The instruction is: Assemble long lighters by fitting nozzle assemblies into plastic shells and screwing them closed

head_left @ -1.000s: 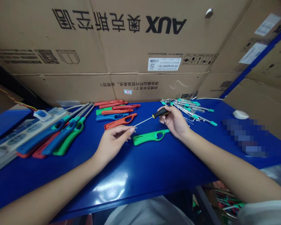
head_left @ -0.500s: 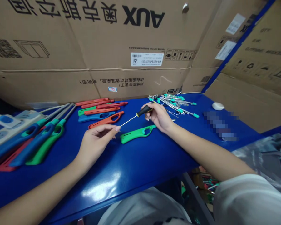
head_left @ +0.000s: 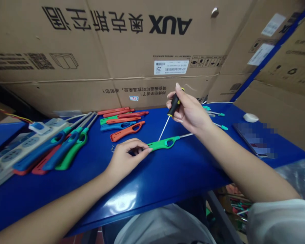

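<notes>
My right hand (head_left: 188, 110) is closed round the black handle of a screwdriver (head_left: 173, 107), which tilts down to the left. Its tip meets the upper side of a green gas lighter (head_left: 165, 143) lying on the blue table. My left hand (head_left: 128, 156) pinches the rear end of that lighter between thumb and fingers. A metal tube (head_left: 185, 135) runs from the lighter's front, partly behind my right wrist. Some tiny metal pieces (head_left: 113, 148), probably screws, lie just beyond my left hand.
Red, orange, blue and green lighter shells (head_left: 127, 133) lie behind my left hand. Lighters with metal tubes (head_left: 70, 149) rest by a white power strip (head_left: 27, 144) at left. Teal-tipped rods (head_left: 220, 114), a white object (head_left: 250, 117) and a partly blurred phone (head_left: 254, 144) are at right. Cardboard (head_left: 132, 47) stands behind.
My left hand has left the screwdriver tip and taken hold of the green lighter's rear end. My right hand has raised and tilted the screwdriver, bringing its tip onto the lighter. The view has shifted.
</notes>
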The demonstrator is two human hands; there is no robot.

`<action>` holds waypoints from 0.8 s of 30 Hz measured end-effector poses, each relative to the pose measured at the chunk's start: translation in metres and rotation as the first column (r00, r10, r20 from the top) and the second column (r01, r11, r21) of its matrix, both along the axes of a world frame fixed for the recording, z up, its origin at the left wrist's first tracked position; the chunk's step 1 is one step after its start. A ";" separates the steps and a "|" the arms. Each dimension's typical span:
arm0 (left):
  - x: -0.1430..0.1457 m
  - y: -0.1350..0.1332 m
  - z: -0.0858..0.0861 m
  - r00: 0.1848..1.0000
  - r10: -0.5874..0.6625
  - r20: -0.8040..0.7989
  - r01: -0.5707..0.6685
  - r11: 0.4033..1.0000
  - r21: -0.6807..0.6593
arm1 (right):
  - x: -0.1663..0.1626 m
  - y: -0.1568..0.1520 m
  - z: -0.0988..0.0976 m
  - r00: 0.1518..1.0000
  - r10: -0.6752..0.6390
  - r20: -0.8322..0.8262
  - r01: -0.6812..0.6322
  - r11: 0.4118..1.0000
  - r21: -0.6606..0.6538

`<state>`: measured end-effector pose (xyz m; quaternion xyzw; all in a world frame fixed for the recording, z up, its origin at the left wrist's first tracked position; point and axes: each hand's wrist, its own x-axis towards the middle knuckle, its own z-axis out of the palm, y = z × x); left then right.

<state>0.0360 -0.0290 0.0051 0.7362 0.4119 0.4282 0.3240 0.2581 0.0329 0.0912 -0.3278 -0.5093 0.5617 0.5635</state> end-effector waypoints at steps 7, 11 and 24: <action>0.000 -0.001 -0.003 0.999 -0.013 0.029 0.014 0.999 -0.051 | -0.019 -0.016 -0.023 0.993 0.115 0.025 -0.116 0.990 0.084; 0.000 -0.001 -0.003 0.999 -0.046 0.017 0.046 0.999 -0.017 | -0.019 -0.018 -0.040 0.997 -0.018 0.069 0.005 0.985 0.175; 0.000 -0.002 -0.002 0.998 -0.070 0.004 0.069 0.997 0.037 | -0.024 -0.021 -0.041 0.987 -0.155 0.031 0.147 0.973 0.178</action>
